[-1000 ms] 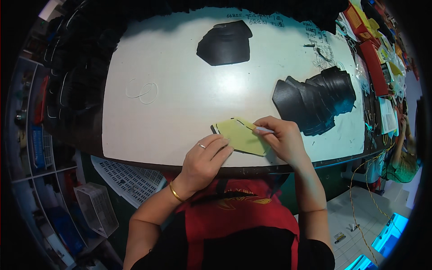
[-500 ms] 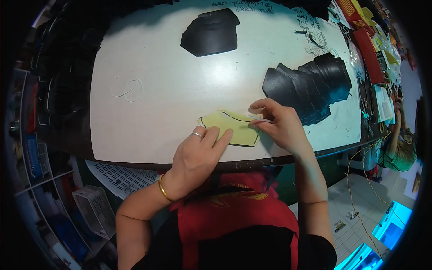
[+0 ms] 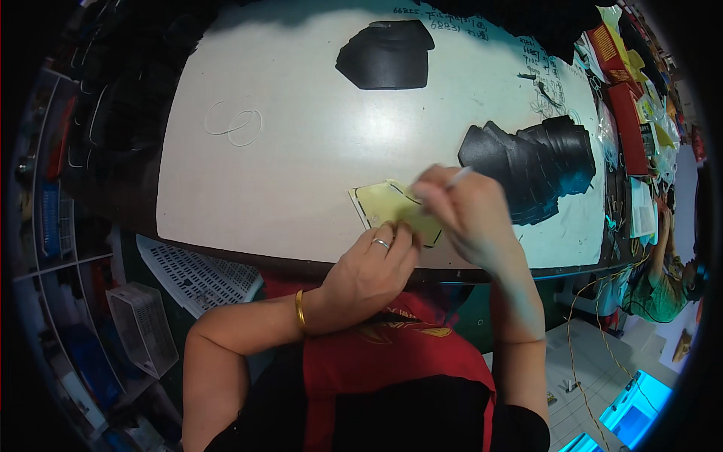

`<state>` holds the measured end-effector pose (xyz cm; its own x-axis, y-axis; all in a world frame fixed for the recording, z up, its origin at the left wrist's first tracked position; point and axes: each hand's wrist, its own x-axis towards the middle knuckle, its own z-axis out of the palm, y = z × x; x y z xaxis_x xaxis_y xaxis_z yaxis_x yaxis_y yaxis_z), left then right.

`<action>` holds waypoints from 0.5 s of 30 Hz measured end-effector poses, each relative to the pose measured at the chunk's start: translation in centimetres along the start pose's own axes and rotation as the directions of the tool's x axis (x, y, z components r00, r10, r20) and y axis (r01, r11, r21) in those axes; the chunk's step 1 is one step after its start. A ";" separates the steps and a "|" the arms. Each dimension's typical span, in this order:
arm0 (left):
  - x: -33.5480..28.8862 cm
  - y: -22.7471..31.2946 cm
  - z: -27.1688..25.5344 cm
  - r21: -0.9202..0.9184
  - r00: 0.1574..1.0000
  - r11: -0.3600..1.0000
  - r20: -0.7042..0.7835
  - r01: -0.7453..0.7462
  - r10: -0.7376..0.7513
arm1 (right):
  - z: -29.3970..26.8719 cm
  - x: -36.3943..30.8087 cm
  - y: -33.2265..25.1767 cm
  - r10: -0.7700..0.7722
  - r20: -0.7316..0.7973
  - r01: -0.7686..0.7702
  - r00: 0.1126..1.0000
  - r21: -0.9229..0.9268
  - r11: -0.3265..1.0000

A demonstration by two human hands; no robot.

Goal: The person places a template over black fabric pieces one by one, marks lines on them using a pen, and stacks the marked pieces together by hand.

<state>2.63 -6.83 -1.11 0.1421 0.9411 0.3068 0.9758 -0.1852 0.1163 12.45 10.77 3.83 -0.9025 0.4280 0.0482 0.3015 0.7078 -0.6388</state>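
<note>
A small yellow template (image 3: 376, 197) with dark slots along its edges lies on the white tabletop (image 3: 301, 173), close to the front edge. With bent fingertips, my left hand (image 3: 370, 265) presses down on the template's near part. My right hand (image 3: 468, 215), smeared by motion, grips a thin white pen-like stick (image 3: 458, 177) just over the template's right side. Its tip is hidden by blur, so contact cannot be made out. A dark piece shows as a narrow line at the template's lower right corner.
Overlapping black sheet pieces (image 3: 527, 166) lie to the right, and one black stack (image 3: 388, 56) at the far side. Loops of white thread (image 3: 239, 126) rest at left. Red boxes (image 3: 626, 128) line the right edge. Another person (image 3: 654, 290) sits at far right.
My left hand has shifted right, to the template's near edge. My right hand has moved, and the stick in it now points up and right. The whole view has shifted slightly.
</note>
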 end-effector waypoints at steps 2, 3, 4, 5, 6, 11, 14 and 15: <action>-0.6 0.3 0.4 -0.028 1.000 1.000 0.004 0.007 -0.007 | 1.7 1.8 -0.5 -0.095 0.158 0.100 0.983 -0.024 0.995; -0.7 0.5 0.4 -0.050 1.000 0.999 0.008 0.008 -0.007 | 2.5 2.6 -0.6 -0.184 0.306 0.203 0.934 -0.032 0.979; -0.8 0.6 0.5 -0.048 1.000 0.999 0.011 0.003 -0.003 | 3.4 3.2 -0.9 -0.183 0.301 0.201 0.936 -0.030 0.979; -1.1 0.5 0.6 -0.081 0.999 0.996 0.046 0.025 -0.021 | 4.7 4.1 -1.2 -0.255 0.220 0.289 0.942 -0.139 0.947; -1.2 0.6 0.6 -0.121 0.997 0.992 0.077 0.039 -0.030 | 5.3 4.7 -1.2 -0.324 0.143 0.352 0.935 -0.260 0.899; -0.2 0.4 0.0 -0.047 0.999 0.998 0.006 0.037 -0.037 | 2.6 3.6 0.3 -0.339 -0.162 0.321 0.927 -0.123 0.939; -0.2 0.4 0.0 -0.028 0.999 0.999 -0.027 0.041 -0.042 | 0.4 1.7 1.4 -0.013 -0.059 0.013 0.998 -0.002 1.000; -0.3 0.4 0.1 -0.037 0.999 0.999 -0.031 0.037 -0.038 | 0.3 1.3 1.5 -0.006 -0.032 0.008 0.999 0.049 0.999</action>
<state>3.03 -7.15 -1.23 0.0999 0.9384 0.3309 0.9736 -0.1608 0.1620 11.64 12.20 2.73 -0.8940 0.4414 0.0769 0.2790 0.6828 -0.6753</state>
